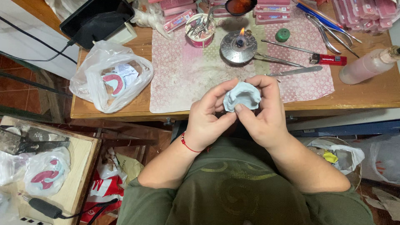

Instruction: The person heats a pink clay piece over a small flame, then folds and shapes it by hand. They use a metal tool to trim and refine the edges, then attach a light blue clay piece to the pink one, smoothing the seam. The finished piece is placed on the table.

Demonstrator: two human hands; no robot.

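Pale blue plaster made up the dental cast (243,96), which sat between both hands in front of the person's chest, just past the near edge of the wooden bench (366,93). The left hand (207,116) gripped the cast's left side, fingers curled over the top and thumb pressed beneath; a red string bracelet (187,145) circled that wrist. The right hand (263,112) clasped the right side, its thumb lying across the front of the cast. Behind the hands, on a pink patterned mat (183,79), a small metal burner (238,47) showed a lit flame. A red lighter (329,59) lay right of it, and a clear plastic bag (109,75) rested at the bench's left end.
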